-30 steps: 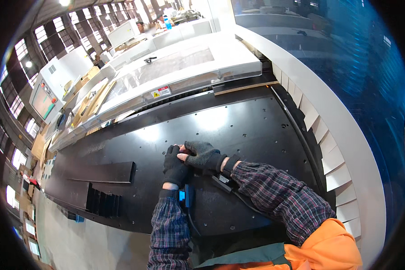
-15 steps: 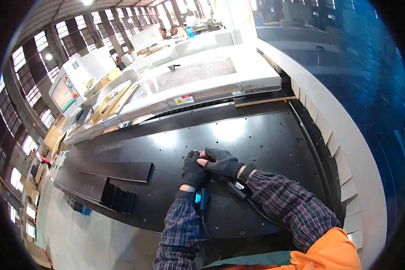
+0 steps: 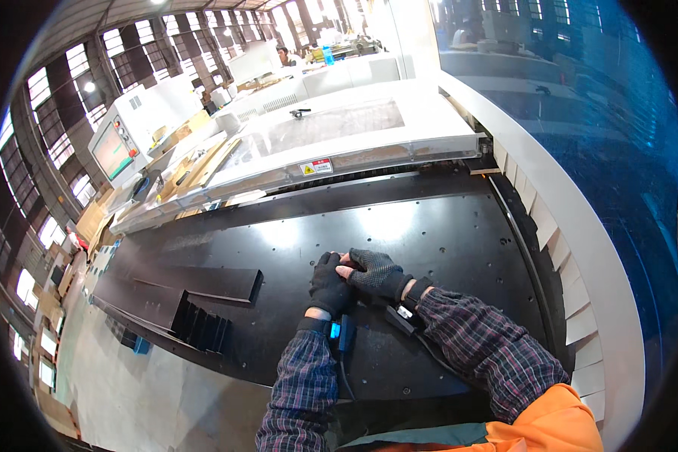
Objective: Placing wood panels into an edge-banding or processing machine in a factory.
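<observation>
Over the dark worktable, my left hand and my right hand are brought together. Both wear black fingerless gloves, with the fingers bent inward and the bare fingertips meeting. Whatever lies between them, if anything, is hidden. On each wrist is a dark strap with a small device and a cable. Left of my hands, a flat dark strip rests on the table. Nearer the left edge, several dark strips stand side by side.
Beyond the table lies a white machine beam with a warning label and a small black object on top. A control console stands far left. A white frame with a blue transparent panel bounds the right side.
The dark board with the wood-coloured edge at the table's far right has mostly gone from sight, leaving a short end by the beam. My hands stay together; the view shifts slightly.
</observation>
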Demonstrator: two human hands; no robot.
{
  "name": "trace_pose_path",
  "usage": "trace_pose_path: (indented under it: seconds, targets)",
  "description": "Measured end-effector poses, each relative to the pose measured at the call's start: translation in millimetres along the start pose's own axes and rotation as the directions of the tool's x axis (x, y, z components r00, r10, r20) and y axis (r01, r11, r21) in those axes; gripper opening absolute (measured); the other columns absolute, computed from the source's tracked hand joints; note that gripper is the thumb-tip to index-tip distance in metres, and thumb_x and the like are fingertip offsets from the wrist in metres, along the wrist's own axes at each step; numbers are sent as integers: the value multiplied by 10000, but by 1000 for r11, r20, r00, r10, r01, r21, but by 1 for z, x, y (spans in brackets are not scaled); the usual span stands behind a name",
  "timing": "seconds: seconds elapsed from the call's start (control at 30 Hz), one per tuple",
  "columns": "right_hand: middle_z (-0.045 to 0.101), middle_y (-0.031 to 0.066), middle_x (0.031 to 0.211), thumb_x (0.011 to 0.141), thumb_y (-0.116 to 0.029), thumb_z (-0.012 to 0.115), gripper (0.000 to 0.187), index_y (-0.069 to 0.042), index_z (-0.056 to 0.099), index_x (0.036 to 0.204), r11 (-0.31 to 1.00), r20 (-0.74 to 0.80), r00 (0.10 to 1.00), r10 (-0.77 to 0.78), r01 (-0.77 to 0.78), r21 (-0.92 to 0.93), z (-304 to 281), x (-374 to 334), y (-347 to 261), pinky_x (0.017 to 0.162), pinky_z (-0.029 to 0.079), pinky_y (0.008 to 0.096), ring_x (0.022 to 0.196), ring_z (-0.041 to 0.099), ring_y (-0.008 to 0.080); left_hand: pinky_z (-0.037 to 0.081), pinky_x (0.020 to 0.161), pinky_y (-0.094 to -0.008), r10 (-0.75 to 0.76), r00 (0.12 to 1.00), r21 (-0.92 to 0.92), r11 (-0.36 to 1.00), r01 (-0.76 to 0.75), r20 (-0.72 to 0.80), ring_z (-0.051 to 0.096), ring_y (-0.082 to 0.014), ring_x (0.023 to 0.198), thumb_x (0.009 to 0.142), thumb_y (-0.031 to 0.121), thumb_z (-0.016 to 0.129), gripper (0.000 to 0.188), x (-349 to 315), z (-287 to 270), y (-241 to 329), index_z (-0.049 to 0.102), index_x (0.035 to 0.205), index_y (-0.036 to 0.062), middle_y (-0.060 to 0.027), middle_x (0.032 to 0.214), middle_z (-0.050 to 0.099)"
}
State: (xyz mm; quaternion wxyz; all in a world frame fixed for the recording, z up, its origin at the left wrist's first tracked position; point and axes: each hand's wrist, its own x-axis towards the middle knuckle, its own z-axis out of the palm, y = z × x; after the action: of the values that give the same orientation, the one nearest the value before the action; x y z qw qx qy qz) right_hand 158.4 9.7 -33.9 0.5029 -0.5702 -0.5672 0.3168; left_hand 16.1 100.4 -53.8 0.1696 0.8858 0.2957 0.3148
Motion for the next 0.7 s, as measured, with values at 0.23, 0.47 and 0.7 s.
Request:
trace_pose_path:
  seconds: [0.23, 0.47, 0.7]
  targets:
    - [703, 173, 1202, 939, -430, 671, 485, -58, 652, 1249, 997, 7, 1000, 1, -1, -80, -6, 0, -4, 988, 509, 402, 1115, 675, 303, 440, 1033, -501, -77, 991, 9, 997, 76, 106, 531, -415, 1224, 844, 267, 659, 393, 3, -10, 18, 645, 1160, 33, -209, 1217, 617]
    - [705, 182, 1188, 945, -470, 646, 503, -55, 657, 1229, 994, 19, 999, -34, 36, -104, -5, 0, -3, 976, 510, 403, 1110, 674, 316, 456, 1033, -477, -55, 993, -19, 998, 58, 105, 539, -415, 1233, 836, 234, 681, 413, 3, -3, -3, 634, 1194, 33, -232, 1248, 602]
    - [713, 183, 1157, 950, -465, 633, 469, -65, 663, 1193, 990, 6, 998, -68, 69, -124, -7, -1, 1, 960, 516, 405, 1088, 681, 322, 518, 886, -451, 19, 999, -26, 999, -18, 27, 614, -378, 1054, 819, 157, 719, 329, 3, 0, 0, 632, 1102, 13, -192, 1131, 614]
